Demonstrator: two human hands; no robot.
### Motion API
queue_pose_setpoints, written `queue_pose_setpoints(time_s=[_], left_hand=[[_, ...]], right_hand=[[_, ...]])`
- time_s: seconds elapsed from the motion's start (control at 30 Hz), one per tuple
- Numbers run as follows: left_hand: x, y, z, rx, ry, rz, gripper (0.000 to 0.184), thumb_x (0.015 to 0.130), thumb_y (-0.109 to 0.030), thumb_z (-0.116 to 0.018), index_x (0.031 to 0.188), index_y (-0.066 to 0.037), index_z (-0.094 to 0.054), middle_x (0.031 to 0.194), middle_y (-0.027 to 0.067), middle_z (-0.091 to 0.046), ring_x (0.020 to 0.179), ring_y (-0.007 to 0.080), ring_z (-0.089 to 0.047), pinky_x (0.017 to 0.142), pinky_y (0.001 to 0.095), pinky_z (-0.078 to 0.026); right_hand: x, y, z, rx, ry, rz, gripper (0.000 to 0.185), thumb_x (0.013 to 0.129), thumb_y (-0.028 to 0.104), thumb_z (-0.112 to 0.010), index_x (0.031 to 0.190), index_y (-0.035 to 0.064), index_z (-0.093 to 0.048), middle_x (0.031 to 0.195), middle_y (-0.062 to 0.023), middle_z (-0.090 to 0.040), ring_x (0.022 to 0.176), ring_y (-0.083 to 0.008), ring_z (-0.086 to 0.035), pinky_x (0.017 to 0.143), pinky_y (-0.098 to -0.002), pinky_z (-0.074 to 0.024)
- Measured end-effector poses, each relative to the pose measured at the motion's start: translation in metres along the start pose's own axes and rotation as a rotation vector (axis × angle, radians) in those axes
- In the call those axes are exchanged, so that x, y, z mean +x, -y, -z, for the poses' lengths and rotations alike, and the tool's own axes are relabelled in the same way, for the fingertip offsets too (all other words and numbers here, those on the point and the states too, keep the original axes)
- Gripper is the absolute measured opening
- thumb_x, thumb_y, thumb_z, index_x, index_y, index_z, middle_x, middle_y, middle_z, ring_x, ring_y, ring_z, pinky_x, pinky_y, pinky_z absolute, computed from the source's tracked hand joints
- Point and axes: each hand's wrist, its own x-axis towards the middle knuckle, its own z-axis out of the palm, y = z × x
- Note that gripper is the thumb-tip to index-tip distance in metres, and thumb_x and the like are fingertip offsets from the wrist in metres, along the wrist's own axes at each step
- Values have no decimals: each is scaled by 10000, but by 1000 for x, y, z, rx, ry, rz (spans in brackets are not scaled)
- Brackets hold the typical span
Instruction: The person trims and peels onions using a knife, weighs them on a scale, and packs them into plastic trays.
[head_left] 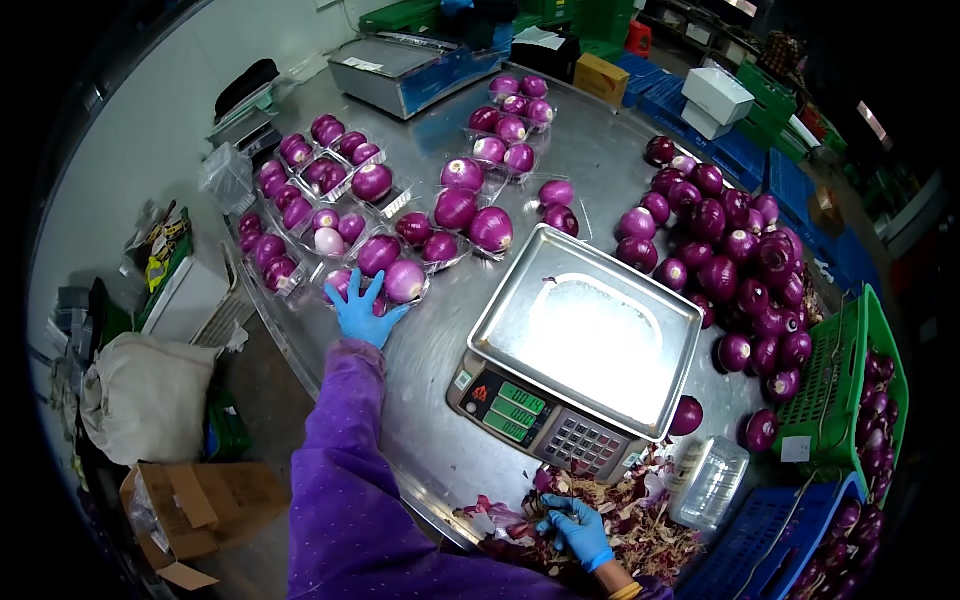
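My left hand (pixel 366 312), in a blue glove, reaches out with its fingers spread. Its fingertips rest at the near edge of a clear plastic tray of red onions (pixel 404 282). My right hand (pixel 578 530), also gloved in blue, is low over a heap of loose onion skins (pixel 640 525). Its fingers are curled together, and what lies in them, if anything, I cannot make out. Between the hands stands a digital scale (pixel 540 415) with a bare steel pan (pixel 590 325) and lit green displays. More filled onion trays (pixel 325 175) stand beyond my left hand.
A large pile of red onions (pixel 740 240) covers the table's right side. A green crate (pixel 835 380) and a blue crate (pixel 765 540) hold more onions. An empty clear container (pixel 710 485) lies by the skins. A second scale (pixel 410 75) stands at the back; a cardboard box (pixel 205 510) is lower left.
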Motion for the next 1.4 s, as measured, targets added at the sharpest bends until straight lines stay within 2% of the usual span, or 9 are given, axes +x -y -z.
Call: queue_pose_setpoints(time_s=[0.2, 0.5, 0.7, 0.73, 0.83, 1.1, 1.3, 1.37, 1.4], left_hand=[[28, -27, -24, 25, 39, 10, 797, 635, -563, -763, 1340, -301, -498, 1477, 109, -323, 1333, 570, -34, 1079, 669, -144], [61, -72, -49, 69, 144, 48, 853, 647, -681, -672, 1389, -342, -422, 1503, 90, -274, 1329, 588, -1, 1048, 719, -84], [101, -90, -75, 87, 144, -42, 816, 643, -691, -667, 1357, -354, -460, 1508, 81, -273, 1359, 541, -23, 1049, 714, -115], [108, -91, -81, 82, 127, -55, 813, 641, -690, -670, 1353, -355, -465, 1506, 82, -277, 1358, 543, -26, 1052, 712, -115], [131, -103, -88, 78, 134, -71, 801, 635, -674, -686, 1341, -355, -481, 1501, 84, -291, 1358, 543, -37, 1059, 704, -114], [192, -92, -121, 21, 157, -55, 807, 636, -622, -726, 1352, -354, -466, 1498, 76, -296, 1370, 520, -43, 1080, 678, -121], [222, -127, -112, 257, 334, 327, 941, 673, -628, -695, 1445, -453, -188, 1557, 37, -82, 1393, 476, 24, 956, 784, -192], [227, -109, -126, 237, 332, 242, 1044, 626, -545, -766, 1460, -422, -150, 1554, 94, -61, 1399, 459, 6, 1043, 699, -198], [227, -99, -127, 216, 349, 187, 1087, 609, -514, -787, 1468, -397, -132, 1546, 124, -77, 1396, 468, 1, 1065, 666, -197]], right_hand=[[-1, -2, 4, -3, -43, -3, 276, 938, 36, -509, 1205, -16, -557, 878, -105, -685, 629, -119, -637, 439, -207, -464], [-8, 10, 1, 2, -106, -45, 269, 939, 60, -527, 1199, 3, -568, 829, -100, -689, 463, -86, -513, 425, -197, -408], [-15, 1, 11, 38, -168, -40, 274, 935, 68, -538, 1202, 11, -570, 818, -96, -691, 468, -84, -526, 425, -198, -403], [-16, 0, 17, 13, -138, -69, 282, 926, 45, -545, 1204, 4, -562, 913, -104, -688, 579, -102, -602, 513, -217, -484], [-22, 0, 9, -35, -217, 61, 278, 938, 171, -558, 1194, 68, -592, 753, 0, -644, 473, -39, -460, 434, -169, -380], [-26, 13, 11, -7, -224, -11, 293, 943, 176, -545, 1216, 74, -580, 761, 11, -642, 498, -27, -459, 440, -160, -368], [-38, 6, 18, -2, -292, 7, 306, 937, 165, -554, 1233, 88, -573, 807, 14, -658, 556, -24, -490, 471, -158, -395], [-40, -9, 21, 24, -368, 89, 322, 918, 157, -575, 1227, 68, -570, 761, 10, -647, 512, -29, -483, 431, -168, -388], [-38, -18, 25, 112, -382, 83, 302, 916, 84, -561, 1214, 32, -563, 895, -49, -657, 625, -80, -567, 545, -214, -466]])
